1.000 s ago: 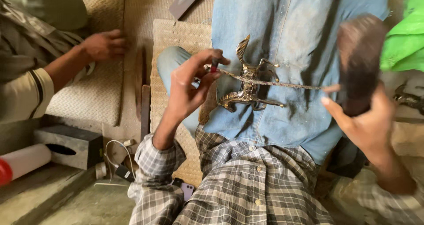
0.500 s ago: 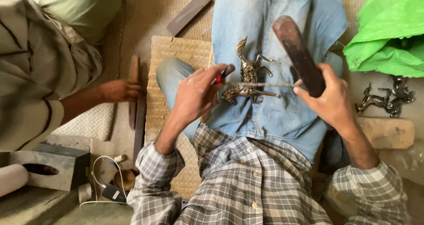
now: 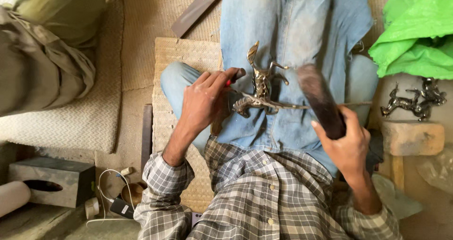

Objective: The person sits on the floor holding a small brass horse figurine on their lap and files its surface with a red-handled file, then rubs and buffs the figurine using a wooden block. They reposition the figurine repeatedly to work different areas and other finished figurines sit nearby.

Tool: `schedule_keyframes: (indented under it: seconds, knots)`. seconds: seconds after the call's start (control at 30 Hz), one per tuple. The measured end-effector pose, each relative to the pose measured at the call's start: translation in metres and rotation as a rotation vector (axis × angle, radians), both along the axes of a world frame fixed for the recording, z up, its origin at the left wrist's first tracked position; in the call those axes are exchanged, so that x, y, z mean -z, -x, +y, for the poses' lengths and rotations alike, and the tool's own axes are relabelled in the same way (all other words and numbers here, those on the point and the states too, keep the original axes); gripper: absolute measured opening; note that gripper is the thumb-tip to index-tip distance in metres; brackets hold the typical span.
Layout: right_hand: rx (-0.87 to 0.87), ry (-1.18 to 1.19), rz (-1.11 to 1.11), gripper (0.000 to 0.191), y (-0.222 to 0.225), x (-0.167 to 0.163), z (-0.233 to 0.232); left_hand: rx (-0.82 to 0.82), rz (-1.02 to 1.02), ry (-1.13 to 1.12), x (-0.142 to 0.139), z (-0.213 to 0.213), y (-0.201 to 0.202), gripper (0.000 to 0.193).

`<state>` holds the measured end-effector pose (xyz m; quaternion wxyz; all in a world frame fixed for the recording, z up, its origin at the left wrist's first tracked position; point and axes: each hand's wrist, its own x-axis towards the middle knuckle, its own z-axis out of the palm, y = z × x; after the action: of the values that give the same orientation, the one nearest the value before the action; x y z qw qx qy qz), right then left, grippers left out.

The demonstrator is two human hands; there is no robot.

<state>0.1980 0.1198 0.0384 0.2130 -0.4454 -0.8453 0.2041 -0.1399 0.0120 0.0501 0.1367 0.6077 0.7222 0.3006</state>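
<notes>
Brass animal figurine on lap over denim, prob heavy, stiff w/ thin snappable legs, left hand clamped on red-handled tool at it, right hand gripping dark wooden block.

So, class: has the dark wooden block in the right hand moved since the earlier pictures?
Yes. The right hand has brought the dark wooden block left and down, from beyond the end of the thin rod on the metal figurine to over that rod.

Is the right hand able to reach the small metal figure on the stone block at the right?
Probably not freely: the right hand grips a dark wooden mallet, though the figure on its block stands uncovered nearby.
</notes>
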Motion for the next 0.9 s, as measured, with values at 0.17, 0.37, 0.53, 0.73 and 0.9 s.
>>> schedule_keyframes:
  seconds: [0.17, 0.37, 0.53, 0.73, 0.9]
  knots:
    - [0.044, 0.258, 0.283, 0.047, -0.042, 0.017, -0.010, 0.080, -0.411, -0.207, -0.016, 0.000, -0.014, 0.043]
    - [0.090, 0.310, 0.585, 0.044, -0.087, 0.063, -0.031, 0.268, -0.915, -0.160, -0.018, 0.012, -0.030, 0.042]
    - [0.211, 0.484, 0.530, 0.054, -0.094, 0.068, -0.047, 0.392, -0.679, -0.029, -0.016, 0.037, -0.034, 0.039]
    - [0.235, 0.611, 0.580, 0.061, -0.088, 0.054, -0.050, 0.462, -0.450, 0.112, -0.038, 0.036, -0.030, 0.045]
    - [0.191, 0.559, 0.515, 0.053, -0.094, 0.050, -0.048, 0.555, -0.424, 0.047, -0.044, 0.044, -0.022, 0.044]
